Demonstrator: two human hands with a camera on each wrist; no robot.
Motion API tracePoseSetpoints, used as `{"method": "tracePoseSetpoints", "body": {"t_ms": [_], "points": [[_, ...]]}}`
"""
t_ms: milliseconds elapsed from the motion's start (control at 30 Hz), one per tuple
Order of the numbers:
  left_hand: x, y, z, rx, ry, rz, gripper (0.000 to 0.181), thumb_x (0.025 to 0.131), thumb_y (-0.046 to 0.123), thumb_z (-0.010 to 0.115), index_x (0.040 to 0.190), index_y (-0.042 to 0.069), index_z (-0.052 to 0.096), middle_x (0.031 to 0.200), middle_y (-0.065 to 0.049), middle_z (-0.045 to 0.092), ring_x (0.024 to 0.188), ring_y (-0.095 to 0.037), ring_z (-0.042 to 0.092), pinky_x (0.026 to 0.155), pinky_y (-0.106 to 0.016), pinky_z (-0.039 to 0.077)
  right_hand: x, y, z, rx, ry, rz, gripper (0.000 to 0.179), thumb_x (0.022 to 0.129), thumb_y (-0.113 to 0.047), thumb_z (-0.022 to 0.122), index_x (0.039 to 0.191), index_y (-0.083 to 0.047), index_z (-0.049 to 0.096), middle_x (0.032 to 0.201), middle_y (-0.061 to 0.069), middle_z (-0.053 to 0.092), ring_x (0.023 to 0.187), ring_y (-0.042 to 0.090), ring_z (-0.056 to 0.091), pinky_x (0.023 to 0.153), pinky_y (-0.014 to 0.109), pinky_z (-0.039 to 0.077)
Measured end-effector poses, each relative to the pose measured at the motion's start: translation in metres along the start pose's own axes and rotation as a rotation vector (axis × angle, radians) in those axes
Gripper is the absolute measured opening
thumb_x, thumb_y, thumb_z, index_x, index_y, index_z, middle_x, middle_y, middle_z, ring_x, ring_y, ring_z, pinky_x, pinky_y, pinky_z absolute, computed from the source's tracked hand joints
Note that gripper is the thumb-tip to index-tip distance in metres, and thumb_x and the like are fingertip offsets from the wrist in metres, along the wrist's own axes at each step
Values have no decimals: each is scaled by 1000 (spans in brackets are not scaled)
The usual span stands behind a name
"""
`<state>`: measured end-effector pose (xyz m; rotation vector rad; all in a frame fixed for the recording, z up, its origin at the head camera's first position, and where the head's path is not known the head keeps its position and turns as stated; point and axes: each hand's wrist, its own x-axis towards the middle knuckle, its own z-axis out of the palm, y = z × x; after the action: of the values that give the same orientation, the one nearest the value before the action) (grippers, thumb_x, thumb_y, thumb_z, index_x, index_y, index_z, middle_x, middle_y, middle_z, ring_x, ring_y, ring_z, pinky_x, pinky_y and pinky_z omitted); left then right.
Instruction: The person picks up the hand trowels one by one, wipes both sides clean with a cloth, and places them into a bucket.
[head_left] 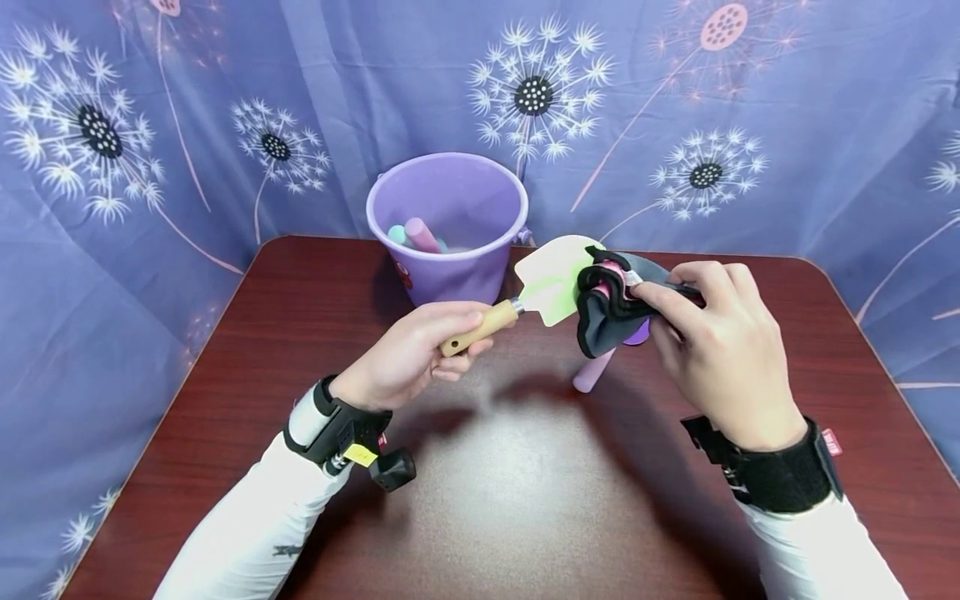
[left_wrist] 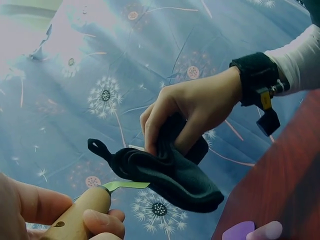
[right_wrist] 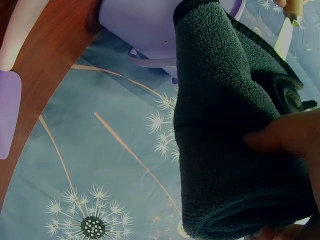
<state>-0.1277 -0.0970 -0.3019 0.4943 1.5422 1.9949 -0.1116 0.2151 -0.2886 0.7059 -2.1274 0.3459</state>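
Note:
My left hand grips the wooden handle of a small garden trowel, its pale green blade tilted up to the right. A folded dark grey cloth with black edging and a bit of pink overlaps the blade's far end. My right hand pinches this cloth between thumb and fingers. From the left wrist, the cloth appears just above the blade's edge, touching or very close. The right wrist view shows the thick, fuzzy cloth in front, hiding most of the fingers.
A purple bucket stands at the table's back edge with pink and mint-green handles inside. Beneath the cloth lies a purple tool with a pink handle, partly hidden. Behind the brown table hangs a blue dandelion-print curtain.

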Motion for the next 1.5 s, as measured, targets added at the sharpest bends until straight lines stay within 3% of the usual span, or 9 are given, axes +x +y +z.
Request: {"method": "tracePoseSetpoints", "body": {"t_ms": [133, 333, 500, 700, 900, 1000, 1133, 1367, 1500], "points": [[0, -1, 0, 60, 6, 5, 25, 105, 15, 45, 116, -2, 59, 80, -7, 40, 54, -11, 24, 52, -21, 19, -3, 5, -2, -7, -47, 33, 29, 86, -4, 56, 107, -8, 75, 101, 19, 58, 87, 43, 48, 62, 53, 44], [0, -2, 1, 185, 7, 34, 27, 105, 16, 45, 119, 0, 61, 79, -9, 41, 55, -13, 26, 51, -24, 19, -5, 8, -3, 12, -91, 89, 30, 82, -5, 60, 107, -10, 76, 101, 16, 58, 87, 37, 49, 59, 52, 43], [0, -2, 3, 333, 27, 68, 28, 105, 17, 45, 121, 1, 62, 78, -9, 43, 58, -14, 31, 52, -23, 24, -7, 10, -5, 11, -139, 109, 32, 83, -7, 56, 108, -11, 75, 101, 15, 57, 85, 34, 51, 60, 49, 43], [-1, -4, 4, 544, 72, 86, 26, 105, 21, 47, 121, 13, 66, 76, -10, 45, 60, -15, 35, 52, -25, 26, -8, 10, -5, 11, -175, 111, 33, 84, -9, 54, 110, -10, 74, 101, 14, 56, 86, 33, 51, 63, 47, 43], [-1, -5, 9, 764, 116, 139, 27, 105, 29, 49, 122, 22, 69, 82, -2, 53, 78, -14, 50, 71, -30, 41, -9, 4, -2, 30, -177, 108, 33, 82, -7, 57, 109, -12, 74, 100, 12, 57, 88, 30, 51, 61, 46, 44], [-1, -7, 11, 804, 114, 153, 28, 105, 32, 49, 123, 24, 69, 93, 7, 61, 91, -11, 54, 83, -31, 44, -9, 1, 0, 34, -190, 82, 32, 82, -7, 59, 110, -11, 74, 100, 11, 56, 87, 30, 50, 61, 44, 43], [0, -10, 12, 826, 99, 194, 28, 106, 32, 48, 124, 25, 68, 107, 14, 65, 97, -8, 55, 89, -31, 44, -8, -5, 2, 51, -181, 50, 31, 82, -7, 59, 109, -11, 74, 99, 12, 57, 86, 30, 50, 60, 42, 42], [1, -13, 11, 847, 110, 184, 27, 106, 27, 46, 121, 22, 68, 87, 5, 53, 85, -10, 51, 77, -31, 43, -8, -17, 7, 79, -157, -5, 30, 85, -7, 57, 110, -9, 74, 99, 14, 58, 84, 32, 51, 57, 43, 44], [2, -15, 11, 858, 120, 186, 27, 107, 28, 45, 120, 22, 68, 87, 3, 54, 85, -10, 51, 77, -31, 43, -8, -22, 9, 95, -162, -25, 31, 86, -7, 54, 110, -8, 74, 99, 13, 58, 84, 31, 51, 58, 42, 44]]}}
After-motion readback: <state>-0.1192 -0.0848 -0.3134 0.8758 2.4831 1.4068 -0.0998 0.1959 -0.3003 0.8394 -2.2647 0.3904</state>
